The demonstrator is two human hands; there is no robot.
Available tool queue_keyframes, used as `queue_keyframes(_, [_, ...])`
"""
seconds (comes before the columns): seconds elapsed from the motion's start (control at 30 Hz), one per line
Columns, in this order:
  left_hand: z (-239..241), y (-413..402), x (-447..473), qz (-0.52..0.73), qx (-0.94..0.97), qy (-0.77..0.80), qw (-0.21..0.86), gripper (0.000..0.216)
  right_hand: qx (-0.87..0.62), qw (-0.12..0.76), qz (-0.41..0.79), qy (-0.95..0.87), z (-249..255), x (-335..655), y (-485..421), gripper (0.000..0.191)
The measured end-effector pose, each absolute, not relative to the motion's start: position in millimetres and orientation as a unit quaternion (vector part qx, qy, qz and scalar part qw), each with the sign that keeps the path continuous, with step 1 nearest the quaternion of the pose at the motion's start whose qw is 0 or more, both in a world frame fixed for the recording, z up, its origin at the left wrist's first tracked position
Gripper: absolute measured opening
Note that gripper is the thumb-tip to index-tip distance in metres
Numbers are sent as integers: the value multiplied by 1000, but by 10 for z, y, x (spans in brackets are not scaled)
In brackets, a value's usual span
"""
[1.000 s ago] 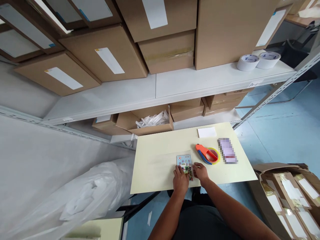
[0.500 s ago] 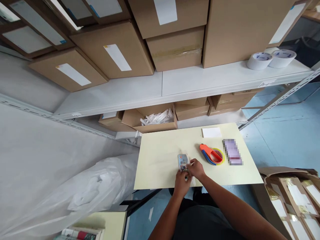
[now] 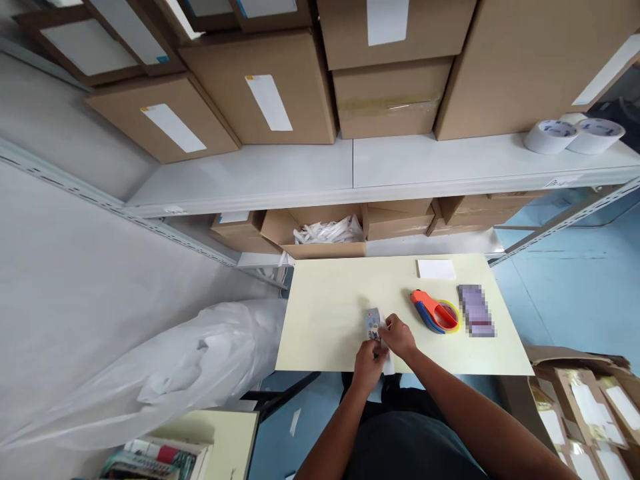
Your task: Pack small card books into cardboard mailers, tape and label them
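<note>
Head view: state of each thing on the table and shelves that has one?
colourful card, gripped by left hand and right hand
tape dispenser, lying on table, untouched, roll loaded
white pad, flat on table
low carton, open, white pieces inside
tape rolls, flat on shelf, side by side
labelled boxes, closed

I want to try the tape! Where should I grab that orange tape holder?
Probably the tape holder's narrow orange handle, reached from above at its left end: it lies flat on the table, and the yellow roll fills the right end.
</note>
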State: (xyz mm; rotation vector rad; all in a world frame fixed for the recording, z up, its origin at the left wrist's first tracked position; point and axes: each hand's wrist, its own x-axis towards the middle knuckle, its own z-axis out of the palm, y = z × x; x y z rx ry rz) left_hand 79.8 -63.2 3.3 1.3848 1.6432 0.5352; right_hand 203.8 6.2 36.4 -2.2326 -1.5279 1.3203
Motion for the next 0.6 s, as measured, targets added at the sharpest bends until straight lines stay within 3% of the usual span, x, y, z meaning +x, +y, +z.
queue_keyframes(0.23, [-101,-631,606,258,569,616,481,18,-734,100,404,-537,502,1917,58,36])
queue_keyframes(0.33, [-156,-656,545,279,566,599,494,15,-735,64,376,-561,550,1872,75,33])
queue_keyframes(0.47, [-153,-668,487,306,558,594,493,6,-746,33,344,-570,611,1729,145,43])
queue_keyframes(0.6, [-25,-659,380,349,553,572,495,23,-748,31,328,-576,650,1506,204,54])
